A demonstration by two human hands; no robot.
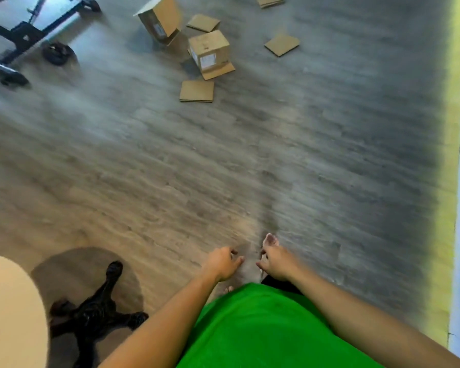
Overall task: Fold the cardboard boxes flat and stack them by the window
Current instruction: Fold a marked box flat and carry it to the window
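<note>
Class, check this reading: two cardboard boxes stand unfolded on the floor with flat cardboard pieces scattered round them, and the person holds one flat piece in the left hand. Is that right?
Not quite. The head view shows the left hand and right hand both holding nothing, fingers loosely curled. The rest stands: two unfolded boxes stand on the floor, flat pieces around them.

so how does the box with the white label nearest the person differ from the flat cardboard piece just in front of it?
The labelled box stands assembled as a cube; the flat piece lies collapsed on the floor. The box carries a white label and a flap splayed at its base; the flat piece shows neither. Both are brown cardboard, and neither hand touches them.
</note>
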